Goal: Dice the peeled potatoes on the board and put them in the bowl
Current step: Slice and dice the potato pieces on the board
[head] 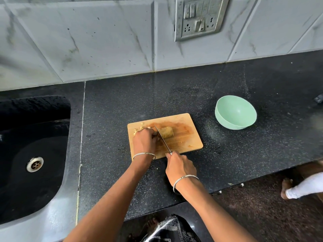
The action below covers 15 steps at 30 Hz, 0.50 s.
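A peeled yellowish potato (167, 132) lies on the wooden cutting board (185, 137) in the middle of the black counter. My left hand (144, 141) presses down on its left part, hiding that end. My right hand (179, 165) grips a knife (162, 140) by the handle at the board's near edge; the blade runs up across the potato beside my left fingers. A few cut potato bits (139, 129) lie at the board's far left corner. A pale green bowl (235, 112) stands empty on the counter, to the right of and behind the board.
A black sink (33, 154) with a metal drain fills the left side. The tiled wall with a switch plate (200, 16) rises behind. The counter's front edge runs diagonally at lower right; another person's foot (286, 187) stands on the floor there.
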Each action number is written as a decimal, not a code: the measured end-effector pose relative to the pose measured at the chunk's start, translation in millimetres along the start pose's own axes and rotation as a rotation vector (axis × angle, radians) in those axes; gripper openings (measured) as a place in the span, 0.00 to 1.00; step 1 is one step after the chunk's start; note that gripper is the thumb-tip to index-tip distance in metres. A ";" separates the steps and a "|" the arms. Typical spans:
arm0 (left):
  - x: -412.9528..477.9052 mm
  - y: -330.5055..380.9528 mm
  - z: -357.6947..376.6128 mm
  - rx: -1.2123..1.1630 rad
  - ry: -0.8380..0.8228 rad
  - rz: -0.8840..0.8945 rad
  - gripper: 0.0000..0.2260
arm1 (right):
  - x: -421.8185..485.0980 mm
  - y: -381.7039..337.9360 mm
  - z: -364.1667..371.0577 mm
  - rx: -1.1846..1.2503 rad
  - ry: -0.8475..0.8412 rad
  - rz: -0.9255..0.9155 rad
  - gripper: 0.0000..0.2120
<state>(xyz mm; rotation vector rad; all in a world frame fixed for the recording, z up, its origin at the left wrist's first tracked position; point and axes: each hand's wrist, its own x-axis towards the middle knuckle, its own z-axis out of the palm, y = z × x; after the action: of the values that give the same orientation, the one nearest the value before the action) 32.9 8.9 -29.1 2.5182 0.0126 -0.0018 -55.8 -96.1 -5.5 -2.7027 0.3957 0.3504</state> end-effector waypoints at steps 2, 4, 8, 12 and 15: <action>0.4 0.2 -0.2 0.006 -0.001 0.002 0.07 | 2.2 -0.9 -1.2 0.003 -0.011 0.007 0.17; 0.7 0.4 -0.1 0.004 -0.002 0.002 0.07 | 3.5 -1.6 -2.5 0.009 -0.028 0.016 0.17; 1.5 0.6 0.0 -0.013 -0.004 0.003 0.06 | 7.7 -3.6 -7.6 0.003 -0.065 0.043 0.18; 2.3 -0.1 0.3 -0.033 -0.004 -0.006 0.05 | 15.5 -7.5 -7.6 0.006 -0.105 0.049 0.18; 1.7 0.8 0.9 -0.016 0.002 -0.012 0.05 | 18.0 -7.8 -4.0 0.008 -0.106 0.042 0.17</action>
<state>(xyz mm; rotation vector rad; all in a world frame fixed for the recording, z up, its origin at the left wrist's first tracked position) 34.6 7.8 -29.3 2.5021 0.0289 -0.0044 -35.9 -94.8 -4.6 -2.6568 0.4232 0.5008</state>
